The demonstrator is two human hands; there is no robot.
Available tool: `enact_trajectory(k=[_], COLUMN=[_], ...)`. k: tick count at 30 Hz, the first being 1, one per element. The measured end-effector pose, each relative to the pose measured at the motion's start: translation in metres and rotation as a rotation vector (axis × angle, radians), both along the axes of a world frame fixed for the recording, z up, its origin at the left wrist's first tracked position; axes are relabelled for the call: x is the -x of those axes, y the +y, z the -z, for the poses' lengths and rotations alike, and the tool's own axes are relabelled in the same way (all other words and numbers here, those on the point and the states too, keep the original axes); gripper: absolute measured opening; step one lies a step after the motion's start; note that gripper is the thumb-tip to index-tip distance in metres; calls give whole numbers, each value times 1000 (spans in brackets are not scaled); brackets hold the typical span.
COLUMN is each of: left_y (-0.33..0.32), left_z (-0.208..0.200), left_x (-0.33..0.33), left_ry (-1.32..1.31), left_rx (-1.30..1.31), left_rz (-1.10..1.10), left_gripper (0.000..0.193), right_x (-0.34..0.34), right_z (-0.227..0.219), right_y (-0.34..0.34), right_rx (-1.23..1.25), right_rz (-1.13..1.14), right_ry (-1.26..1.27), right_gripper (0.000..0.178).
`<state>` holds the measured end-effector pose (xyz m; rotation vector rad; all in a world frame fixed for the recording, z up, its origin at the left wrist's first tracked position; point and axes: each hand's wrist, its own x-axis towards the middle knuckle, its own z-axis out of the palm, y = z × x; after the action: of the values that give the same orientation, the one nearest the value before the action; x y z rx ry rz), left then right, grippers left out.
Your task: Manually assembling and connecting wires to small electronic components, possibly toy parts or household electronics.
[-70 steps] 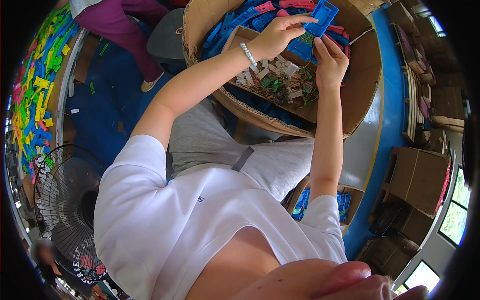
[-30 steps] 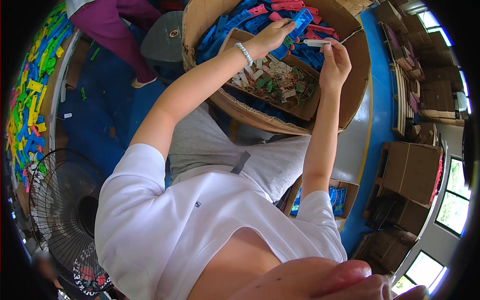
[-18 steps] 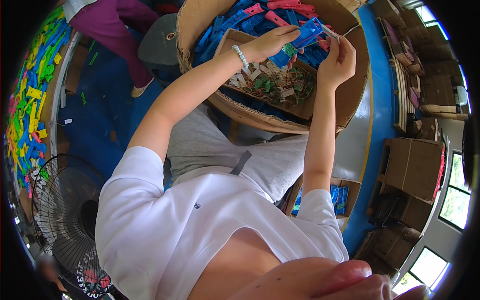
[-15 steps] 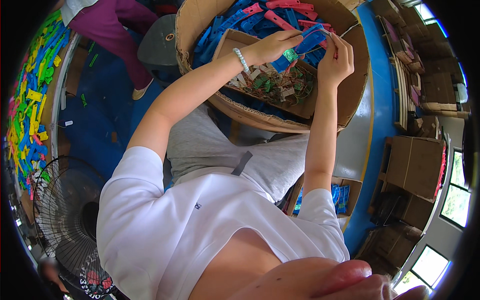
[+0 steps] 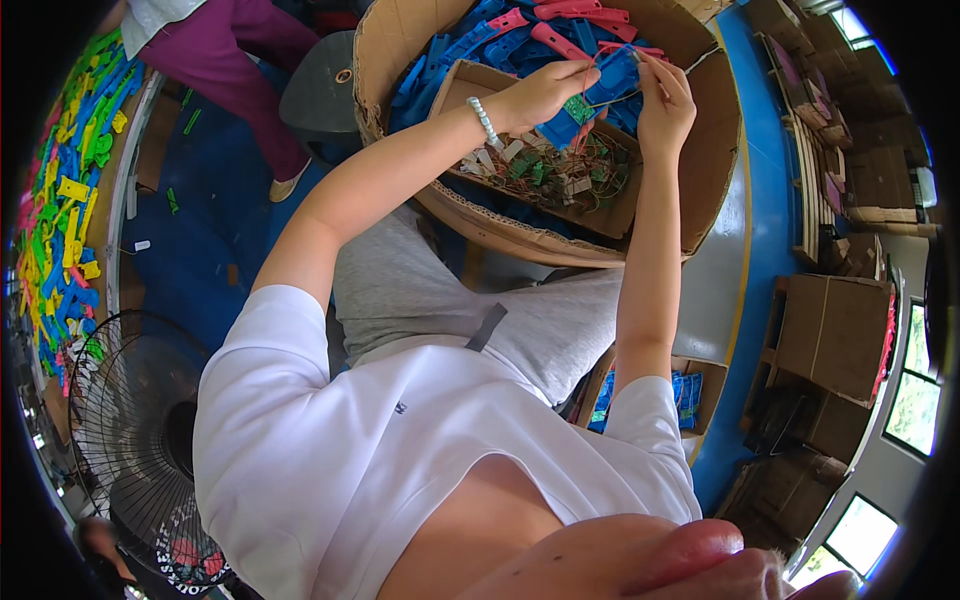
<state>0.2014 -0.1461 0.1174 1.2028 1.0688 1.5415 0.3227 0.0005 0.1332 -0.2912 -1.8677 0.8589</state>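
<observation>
My left hand [image 5: 548,97], with a pale beaded bracelet at its wrist, is closed round a blue plastic shell [image 5: 560,129]. A small green circuit board [image 5: 577,108] sits in that shell, and thin wires run from it towards my right hand [image 5: 667,112]. The fingers of my right hand are pinched together on a thin wire [image 5: 622,98] just right of the shell. Beneath both hands is a small cardboard tray [image 5: 618,212] with a tangle of wired green circuit boards [image 5: 545,170] and white parts. My fingertips are partly hidden.
A large cardboard box [image 5: 725,130] surrounds the tray and holds many blue and pink plastic shells [image 5: 560,42]. At left are a black fan [image 5: 135,420], a grey stool [image 5: 318,92] and a heap of coloured parts [image 5: 70,215]. Another person's purple trousers [image 5: 235,70] show beyond.
My right hand has moved slightly left and down, and its fingers have shifted along the wires. The red wire's loop now sits closer to my left fingertips. My left hand has barely moved.
</observation>
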Motion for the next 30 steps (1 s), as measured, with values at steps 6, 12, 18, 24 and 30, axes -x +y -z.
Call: enact_trajectory(k=[6, 12, 18, 24, 30], left_y=[-13, -50, -84, -54, -60], left_z=[-35, -68, -99, -59, -50], left_x=[-14, -35, -84, -54, -90], left_ry=[-421, -589, -464, -111, 76], left_rx=[-37, 55, -125, -290, -324], left_rz=[176, 411, 220, -216, -210], left_gripper=[47, 57, 44, 20, 28], right_x=[-6, -14, -34, -57, -89], right_z=[1, -46, -71, -64, -60], right_y=[-7, -32, -59, -89, -116], right_rx=[249, -468, -380, 707, 763], right_rz=[-180, 171, 85, -919, -712], right_ry=[168, 303, 221, 63, 226], right_gripper=[31, 9, 11, 37, 30])
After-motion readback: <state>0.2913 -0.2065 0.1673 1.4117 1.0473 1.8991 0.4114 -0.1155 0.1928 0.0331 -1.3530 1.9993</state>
